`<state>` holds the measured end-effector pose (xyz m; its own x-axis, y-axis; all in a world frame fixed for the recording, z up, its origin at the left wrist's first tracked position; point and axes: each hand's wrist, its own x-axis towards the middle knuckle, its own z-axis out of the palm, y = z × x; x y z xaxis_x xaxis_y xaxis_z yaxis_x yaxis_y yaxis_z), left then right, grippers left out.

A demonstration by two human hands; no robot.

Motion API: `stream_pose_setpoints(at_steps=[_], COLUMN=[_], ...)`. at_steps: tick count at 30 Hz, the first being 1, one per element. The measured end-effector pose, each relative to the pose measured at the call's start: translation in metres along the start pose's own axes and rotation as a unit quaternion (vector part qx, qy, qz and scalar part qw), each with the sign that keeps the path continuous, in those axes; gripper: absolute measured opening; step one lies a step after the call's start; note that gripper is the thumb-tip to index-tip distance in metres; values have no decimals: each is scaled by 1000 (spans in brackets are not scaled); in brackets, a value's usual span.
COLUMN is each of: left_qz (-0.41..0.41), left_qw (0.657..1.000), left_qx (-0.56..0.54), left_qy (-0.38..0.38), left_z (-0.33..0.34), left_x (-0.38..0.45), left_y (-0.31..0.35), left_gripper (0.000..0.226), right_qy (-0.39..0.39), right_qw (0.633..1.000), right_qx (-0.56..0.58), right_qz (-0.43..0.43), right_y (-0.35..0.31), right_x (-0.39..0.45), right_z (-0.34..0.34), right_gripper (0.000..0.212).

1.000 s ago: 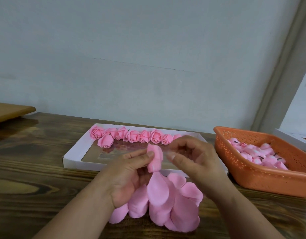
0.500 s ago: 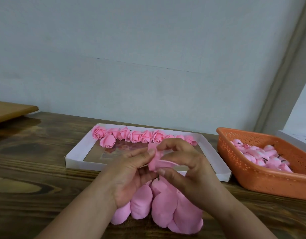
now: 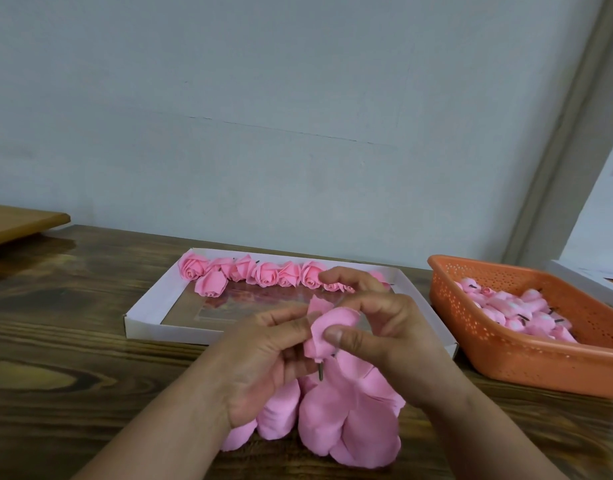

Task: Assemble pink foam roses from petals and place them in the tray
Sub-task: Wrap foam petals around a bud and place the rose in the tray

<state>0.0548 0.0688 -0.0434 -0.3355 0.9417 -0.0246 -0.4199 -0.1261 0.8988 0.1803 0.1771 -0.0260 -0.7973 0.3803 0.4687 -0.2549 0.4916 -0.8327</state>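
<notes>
Between tray (image 3: 149, 308) and petal pile (image 3: 346, 420), both hands, left hand (image 3: 263, 355) and right hand (image 3: 384, 327), pinch one upright rosebud (image 3: 327, 332), stem down; tray lies just beyond.

We note a partly wrapped pink foam rose (image 3: 327, 332) held upright above the table, a short dark stem protruding from its base. Loose pink petals (image 3: 336, 420) lie heaped directly beneath it. Finished roses (image 3: 263, 273) form a row along the far side of the white tray (image 3: 142, 315).
</notes>
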Motion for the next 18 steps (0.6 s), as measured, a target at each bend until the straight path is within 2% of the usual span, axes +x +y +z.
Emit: stream_pose_setpoints(at_steps=[3,5,8,12,15,18], left_qz=[-1,1,11,24,36,49], left_qw=[1000,1000,1000,999,998,996], left_qx=[15,18,13,27,51,80], left_qy=[-12,-12,2,-8,-11,-7], left_z=[1,1,0,0,1,0], left_x=[-1,-2,0,-2,-2,-2], left_y=[0,-1,-3,-3,-4,-6], left_gripper=[35,35,34,34,35,42], right_qy=[-20,4,55,57,56,59], right_qw=[1000,1000,998,996,995,993], right_qx=[4,-9,-29,-64,-80,-104], right_qz=[-6,-3,-13,-21,-5,24], right_y=[0,2,6,6,7,8], right_x=[0,0,0,1,0,0], right_z=[1,2,4,5,3,3], right_gripper=[6,2,12,18,29,23])
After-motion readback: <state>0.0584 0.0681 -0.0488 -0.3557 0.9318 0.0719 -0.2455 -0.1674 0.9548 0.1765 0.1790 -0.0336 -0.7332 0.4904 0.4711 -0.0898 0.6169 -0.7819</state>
